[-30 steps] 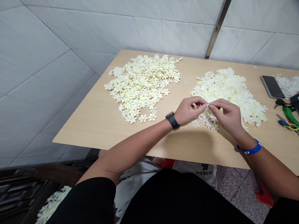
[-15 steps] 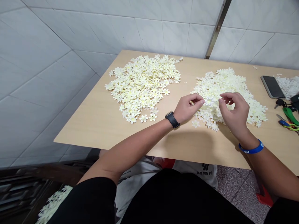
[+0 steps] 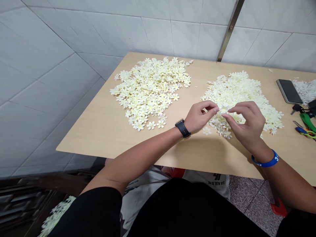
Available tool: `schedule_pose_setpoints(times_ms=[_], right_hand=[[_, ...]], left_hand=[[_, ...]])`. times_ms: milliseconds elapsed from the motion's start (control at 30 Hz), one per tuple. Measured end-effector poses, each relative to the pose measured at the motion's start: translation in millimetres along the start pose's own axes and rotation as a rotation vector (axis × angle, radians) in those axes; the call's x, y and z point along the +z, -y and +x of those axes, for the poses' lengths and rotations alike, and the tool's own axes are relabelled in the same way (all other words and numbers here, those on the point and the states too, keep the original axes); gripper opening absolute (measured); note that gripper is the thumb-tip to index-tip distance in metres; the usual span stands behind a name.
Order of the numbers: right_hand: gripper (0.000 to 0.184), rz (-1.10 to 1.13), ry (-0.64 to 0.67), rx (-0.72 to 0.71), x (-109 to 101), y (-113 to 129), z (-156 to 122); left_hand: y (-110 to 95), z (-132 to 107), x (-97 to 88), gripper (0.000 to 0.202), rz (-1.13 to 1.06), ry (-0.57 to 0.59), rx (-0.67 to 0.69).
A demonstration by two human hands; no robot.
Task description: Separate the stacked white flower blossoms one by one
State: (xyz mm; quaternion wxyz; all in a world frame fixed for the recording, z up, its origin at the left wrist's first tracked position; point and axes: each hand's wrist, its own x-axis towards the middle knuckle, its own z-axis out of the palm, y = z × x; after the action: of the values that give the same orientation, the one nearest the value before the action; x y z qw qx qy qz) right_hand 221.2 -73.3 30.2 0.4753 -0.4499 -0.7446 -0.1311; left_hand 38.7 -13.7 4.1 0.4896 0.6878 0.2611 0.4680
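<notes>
Two heaps of small cream fabric flowers lie on a light wooden table (image 3: pixel 103 131): a spread-out heap (image 3: pixel 150 89) at the left and a denser heap (image 3: pixel 243 95) at the right. My left hand (image 3: pixel 199 117), with a black watch on the wrist, pinches a small white flower piece (image 3: pixel 223 108) at the near left edge of the right heap. My right hand (image 3: pixel 247 123), with a blue wristband, meets it there, thumb and forefinger closed on the same piece. Both hands hover just above the heap's near edge.
A dark phone (image 3: pixel 288 91) lies at the far right, beside keys and green-handled scissors (image 3: pixel 304 126) and another patch of white flowers (image 3: pixel 307 90). White tiled walls stand behind and to the left of the table. More flowers (image 3: pixel 55 214) lie below the table at the lower left.
The hands were pinched together, the right hand then drew away to the right over the heap, and now it has come back to meet the left fingertips.
</notes>
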Motion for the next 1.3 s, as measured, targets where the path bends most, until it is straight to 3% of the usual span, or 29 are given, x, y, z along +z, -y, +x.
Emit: schedule_pose_setpoints(times_ms=[233, 367, 667, 967, 1300], right_hand=[[0.012, 0.111, 0.150, 0.192, 1.9, -2.7, 0.9], [0.010, 0.179, 0.194, 0.225, 1.4, 3.5, 1.3], [0.004, 0.256, 0.161, 0.221, 2.5, 5.7, 1.2], [0.004, 0.268, 0.186, 0.292, 2.4, 3.2, -0.5], [0.013, 0.293, 0.180, 0.295, 1.9, 1.2, 1.2]], left_hand=[[-3.1, 0.2, 0.6, 0.039, -0.022, 0.067, 0.013], [0.1, 0.4, 0.8, 0.040, -0.039, 0.068, 0.031], [3.4, 0.7, 0.9, 0.036, -0.095, 0.061, 0.027], [0.0, 1.7, 0.0, 0.044, -0.105, 0.064, 0.009], [-5.3, 0.8, -0.5, 0.028, -0.074, 0.063, -0.048]])
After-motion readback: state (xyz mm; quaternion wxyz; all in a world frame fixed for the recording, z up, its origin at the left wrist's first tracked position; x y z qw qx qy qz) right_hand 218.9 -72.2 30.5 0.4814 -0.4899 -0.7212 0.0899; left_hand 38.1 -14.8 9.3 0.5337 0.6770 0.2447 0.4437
